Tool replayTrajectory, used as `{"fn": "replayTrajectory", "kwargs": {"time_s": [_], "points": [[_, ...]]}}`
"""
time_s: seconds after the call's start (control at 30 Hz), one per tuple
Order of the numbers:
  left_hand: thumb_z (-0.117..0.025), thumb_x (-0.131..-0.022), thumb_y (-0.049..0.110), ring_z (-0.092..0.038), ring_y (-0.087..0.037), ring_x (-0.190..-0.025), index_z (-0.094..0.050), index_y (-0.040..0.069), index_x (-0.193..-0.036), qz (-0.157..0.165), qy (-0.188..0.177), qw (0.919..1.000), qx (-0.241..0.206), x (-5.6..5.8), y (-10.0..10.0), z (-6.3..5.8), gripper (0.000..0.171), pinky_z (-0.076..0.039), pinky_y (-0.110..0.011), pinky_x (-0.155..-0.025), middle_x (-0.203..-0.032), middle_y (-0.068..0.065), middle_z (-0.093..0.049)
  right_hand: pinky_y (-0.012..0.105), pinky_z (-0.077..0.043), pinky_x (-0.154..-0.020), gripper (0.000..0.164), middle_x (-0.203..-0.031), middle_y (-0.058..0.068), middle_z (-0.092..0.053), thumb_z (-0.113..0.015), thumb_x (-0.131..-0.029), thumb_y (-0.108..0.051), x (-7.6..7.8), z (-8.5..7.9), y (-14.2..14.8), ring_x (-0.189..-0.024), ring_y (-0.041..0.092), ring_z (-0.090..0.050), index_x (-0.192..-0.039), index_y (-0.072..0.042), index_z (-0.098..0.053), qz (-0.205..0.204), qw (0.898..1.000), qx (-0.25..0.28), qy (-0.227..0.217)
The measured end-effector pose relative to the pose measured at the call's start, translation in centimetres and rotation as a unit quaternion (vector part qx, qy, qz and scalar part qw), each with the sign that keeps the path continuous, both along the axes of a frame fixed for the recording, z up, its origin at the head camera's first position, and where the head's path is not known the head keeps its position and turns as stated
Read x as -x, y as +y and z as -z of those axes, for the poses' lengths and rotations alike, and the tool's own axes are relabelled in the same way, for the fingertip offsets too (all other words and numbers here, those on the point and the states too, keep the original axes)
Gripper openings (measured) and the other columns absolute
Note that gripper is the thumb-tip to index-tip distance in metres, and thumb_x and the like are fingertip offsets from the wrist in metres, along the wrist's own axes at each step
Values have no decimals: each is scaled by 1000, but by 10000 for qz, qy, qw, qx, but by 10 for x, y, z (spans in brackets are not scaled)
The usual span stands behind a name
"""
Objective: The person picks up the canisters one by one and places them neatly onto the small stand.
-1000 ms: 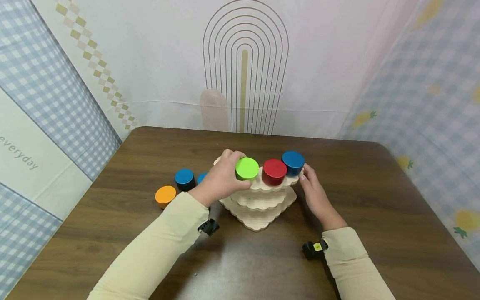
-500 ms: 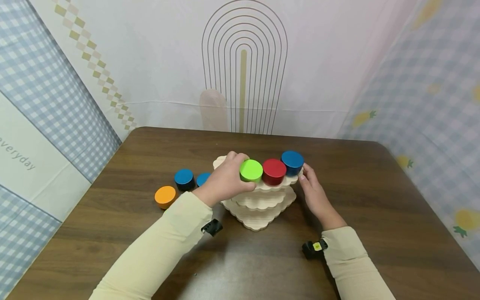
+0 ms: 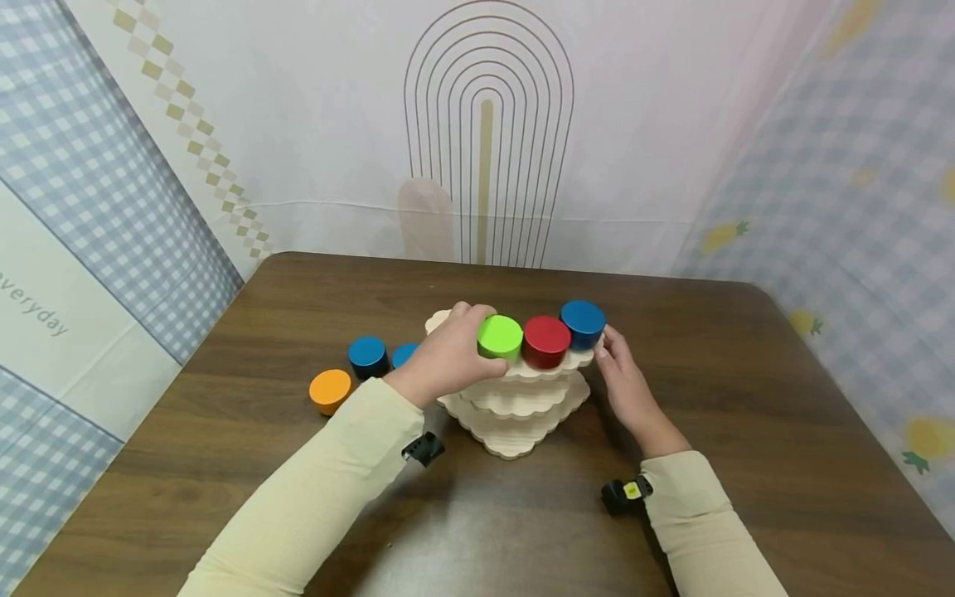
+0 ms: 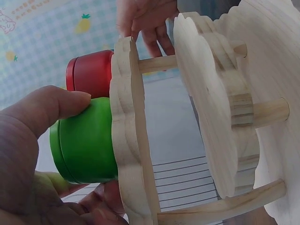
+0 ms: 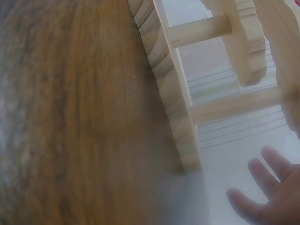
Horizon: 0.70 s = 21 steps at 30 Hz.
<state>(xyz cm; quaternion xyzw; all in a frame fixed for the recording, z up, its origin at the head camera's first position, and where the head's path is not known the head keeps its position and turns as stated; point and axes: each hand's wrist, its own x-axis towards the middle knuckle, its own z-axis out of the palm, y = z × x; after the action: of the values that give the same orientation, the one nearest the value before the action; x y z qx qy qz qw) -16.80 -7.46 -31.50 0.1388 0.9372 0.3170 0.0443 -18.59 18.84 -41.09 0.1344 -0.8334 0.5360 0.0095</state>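
The left hand (image 3: pixel 448 355) grasps a green cylinder (image 3: pixel 499 337) near frame centre, against the top tier of a wooden stand (image 3: pixel 511 433); the right hand (image 3: pixel 632 388), fingers loosely extended, touches its right end. Red (image 3: pixel 546 342) and blue cylinders (image 3: pixel 583 324) stand rightward.

Homelike corner: patterned drapes (image 3: pixel 634 124), wood-grain table (image 3: pixel 537 531)

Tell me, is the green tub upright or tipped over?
Upright: the head view shows the green tub with its flat round top facing up, in the left hand.
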Motion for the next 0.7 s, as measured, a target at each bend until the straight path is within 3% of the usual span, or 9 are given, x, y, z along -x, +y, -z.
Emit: {"fn": "replayTrajectory", "kwargs": {"time_s": [0.2,0.4,0.7], "points": [[-75,-81,30,-55,-24,-101,-37,11,-146,-178,71,9998,-46,1,0,1,77,-50,-37,-86,-129,-12,-43,61,-17,-112,52,-156,22,-19,-29,-106,-24,3,0,2,-142,41,-19,-153,-6,-15,-1,10000,-4,-20],[-79,-78,39,-54,-26,-111,-35,16,-148,-319,392,9984,-256,0,-11,-1,86,-48,-41,-93,-136,-10,-39,61,-17,-112,52,-155,23,-21,-29,-106,-26,7,-1,4,-142,41,-20,-152,-4,-16,15,10000,-41,24],[-78,-81,32,-46,-22,-102,-35,16,-148,-130,939,9909,-953,-3,-44,-4,81,-50,-32,-67,-136,-9,-39,61,-17,-112,52,-155,22,-19,-29,-106,-25,15,-2,5,-142,41,-19,-152,-5,-16,-17,9999,-103,-33]]}}
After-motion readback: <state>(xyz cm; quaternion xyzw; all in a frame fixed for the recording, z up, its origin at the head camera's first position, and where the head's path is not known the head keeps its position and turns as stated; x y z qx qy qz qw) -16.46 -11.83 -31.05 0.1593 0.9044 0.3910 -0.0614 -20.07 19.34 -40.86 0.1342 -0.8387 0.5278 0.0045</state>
